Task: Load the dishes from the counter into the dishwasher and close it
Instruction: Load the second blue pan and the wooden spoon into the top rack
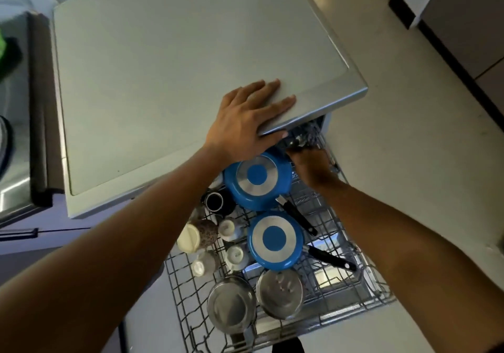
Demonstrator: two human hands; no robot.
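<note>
At the back of the rack (180,292), the right hand (311,167), fingers hidden, should go gently; left hand (245,115) lies spread on the dishwasher (163,79).

The left arm reaches forward from the lower left. The left hand (251,118) lies palm down on the worktop (177,79) near its front right corner, fingers (283,103) straight and slightly spread, thumb along the front edge. The right arm comes in from the lower right. The right hand (311,167) sits just below that front edge, back upward, its fingers hidden beneath the worktop.
</note>
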